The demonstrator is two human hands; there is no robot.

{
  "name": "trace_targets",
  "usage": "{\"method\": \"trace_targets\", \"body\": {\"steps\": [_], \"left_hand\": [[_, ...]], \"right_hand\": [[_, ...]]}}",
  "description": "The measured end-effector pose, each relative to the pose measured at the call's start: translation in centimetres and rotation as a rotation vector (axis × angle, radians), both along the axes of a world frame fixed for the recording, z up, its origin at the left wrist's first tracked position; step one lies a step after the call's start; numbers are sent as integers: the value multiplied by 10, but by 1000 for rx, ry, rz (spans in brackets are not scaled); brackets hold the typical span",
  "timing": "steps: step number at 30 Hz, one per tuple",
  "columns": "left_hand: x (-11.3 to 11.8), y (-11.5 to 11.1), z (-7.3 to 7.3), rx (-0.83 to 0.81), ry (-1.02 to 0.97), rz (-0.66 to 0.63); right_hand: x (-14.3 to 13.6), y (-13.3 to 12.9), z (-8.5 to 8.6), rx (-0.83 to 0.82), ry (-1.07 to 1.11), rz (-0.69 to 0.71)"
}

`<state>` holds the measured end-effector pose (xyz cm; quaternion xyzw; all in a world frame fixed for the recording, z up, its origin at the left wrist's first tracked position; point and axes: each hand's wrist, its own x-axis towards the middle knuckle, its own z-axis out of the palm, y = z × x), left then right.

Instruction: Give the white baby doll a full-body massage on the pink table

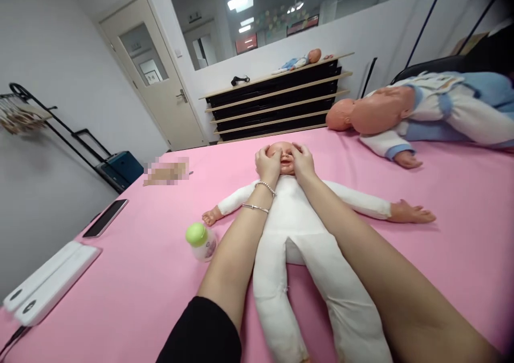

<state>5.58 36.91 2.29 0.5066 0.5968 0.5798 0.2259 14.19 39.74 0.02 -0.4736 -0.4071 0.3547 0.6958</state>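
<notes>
A baby doll with a white cloth body (pixel 299 229) lies on its back on the pink table cover (pixel 140 277), arms spread, head away from me. My left hand (pixel 268 166) rests on the left side of the doll's face (pixel 285 158), fingers curled against its cheek and brow. My right hand (pixel 303 162) presses the other side of the face the same way. Both forearms run along the doll's torso. Two thin bracelets sit on my left wrist. A small bottle with a green cap (pixel 201 241) lies beside my left forearm.
A larger doll in blue and white clothes (pixel 405 114) lies at the far right. A dark phone (pixel 105 218) and a white flat device (pixel 48 282) sit near the left edge. A black shelf unit (pixel 277 103) with another doll stands at the back wall.
</notes>
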Motion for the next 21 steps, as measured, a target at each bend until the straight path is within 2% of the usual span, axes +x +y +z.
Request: {"method": "trace_targets", "body": {"steps": [8, 15, 21], "left_hand": [[0, -2, 0, 5, -34, -21], [0, 0, -2, -7, -31, 15], [0, -4, 0, 6, -20, -11]], "right_hand": [[0, -4, -2, 66, -24, 6], [1, -3, 0, 9, 17, 15], [1, -8, 0, 18, -73, 10]]}}
